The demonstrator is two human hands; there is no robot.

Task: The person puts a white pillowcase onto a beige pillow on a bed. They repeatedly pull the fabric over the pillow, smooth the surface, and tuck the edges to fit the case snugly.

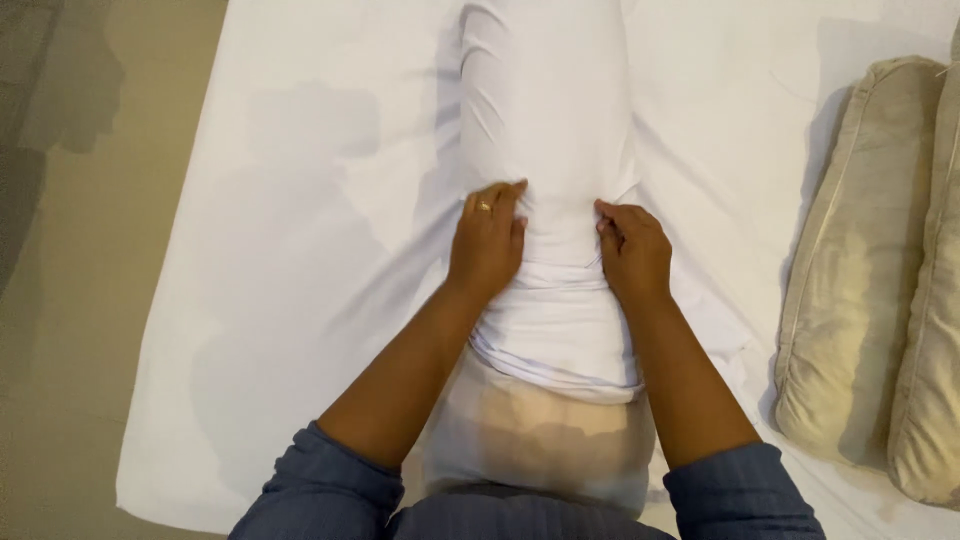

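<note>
Left hand [487,243] and right hand [632,252] grip the white pillowcase [548,140]; far part covered; near end of the pillow [540,440] still bare.

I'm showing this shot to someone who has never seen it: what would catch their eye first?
First, the long white fabric-covered pillow running up the middle of the white bed sheet, with the left hand and right hand gripping the bunched cover on either side. Next, the two bare beige cushions lying at the right edge.
</note>
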